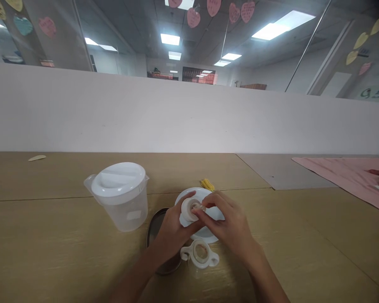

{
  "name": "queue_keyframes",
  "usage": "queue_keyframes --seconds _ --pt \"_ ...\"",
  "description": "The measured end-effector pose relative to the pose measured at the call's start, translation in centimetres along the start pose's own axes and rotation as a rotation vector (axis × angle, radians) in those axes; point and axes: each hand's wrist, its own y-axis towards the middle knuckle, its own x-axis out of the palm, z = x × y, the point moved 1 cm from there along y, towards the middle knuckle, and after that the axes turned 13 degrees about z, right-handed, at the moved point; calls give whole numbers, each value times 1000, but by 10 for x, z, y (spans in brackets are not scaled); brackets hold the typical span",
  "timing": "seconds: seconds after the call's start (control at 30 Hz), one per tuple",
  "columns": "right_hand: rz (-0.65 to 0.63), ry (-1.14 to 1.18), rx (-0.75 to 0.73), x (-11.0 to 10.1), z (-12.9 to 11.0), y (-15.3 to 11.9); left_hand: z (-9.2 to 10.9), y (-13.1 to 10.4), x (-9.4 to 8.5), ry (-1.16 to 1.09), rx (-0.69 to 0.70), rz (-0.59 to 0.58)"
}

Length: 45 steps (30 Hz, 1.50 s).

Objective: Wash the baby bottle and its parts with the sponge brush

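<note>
My left hand is wrapped round a small white round container, its opening tilted toward me. The fingertips of my right hand pinch a small clear piece at that opening; its exact shape is hard to make out. Both hands are over a white plate. Just below them, a white ring-shaped piece with two side handles rests on the table. A dark oval tray lies partly hidden under my left hand and forearm.
A lidded translucent pitcher stands to the left. Something small and yellow lies behind the plate. A pink cloth covers the far right, where another person's hand shows. A flat pale piece lies far left.
</note>
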Motion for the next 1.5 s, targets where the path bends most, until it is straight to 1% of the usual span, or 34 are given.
queue_keyframes --seconds 0.07,0.1,0.17,0.23,0.33,0.47,0.53,0.63,0.7,0.77,0.83,0.9,0.97,1.03,1.07,1.13,1.17,1.2,1.23,1.3,1.37,1.43,1.5 --pt "-8 -25 -22 1 0 -1 1 0 -2 46 15 69" --pt "-12 -23 -23 2 0 -2 1 0 -2 71 26 84" --pt "-40 19 -6 3 -1 -3 4 -1 -2 84 47 78" --pt "-103 76 43 6 -3 -4 6 -1 -2 60 51 78" --pt "-185 133 139 10 -4 -6 6 -1 -3 58 56 116" --pt "-174 222 200 12 -2 -8 5 -1 -4 124 108 101" --pt "-152 235 181 11 -1 -7 4 -2 -2 162 131 102" --pt "-144 218 113 12 -1 -6 4 -3 1 202 172 146" --pt "-151 227 112 13 0 -6 4 -5 1 215 197 170" --pt "-132 251 183 13 3 -7 5 -7 1 217 211 141" --pt "-108 290 301 12 6 -8 8 -9 0 215 220 78" --pt "-96 374 418 9 8 -9 10 -12 0 219 238 41" --pt "-94 501 523 8 8 -8 11 -14 -1 230 271 41" --pt "-31 653 674 7 10 -5 12 -17 0 228 356 32" --pt "45 734 768 6 13 -3 12 -19 0 224 421 19" --pt "281 866 935 3 25 1 13 -21 1 210 542 0" --pt "397 897 978 0 32 4 14 -22 2 207 576 -3" --pt "469 883 980 -4 41 6 14 -22 2 217 580 -2" --pt "479 838 965 -8 50 7 13 -21 2 241 556 1" --pt "368 693 923 -18 67 8 9 -17 3 330 469 -11" --pt "201 483 848 -26 79 6 -1 -11 5 457 366 -44" --pt "10 200 734 -30 87 4 -13 -4 8 576 279 -57" --pt "-209 -122 606 -27 93 0 -26 1 12 676 225 -56"
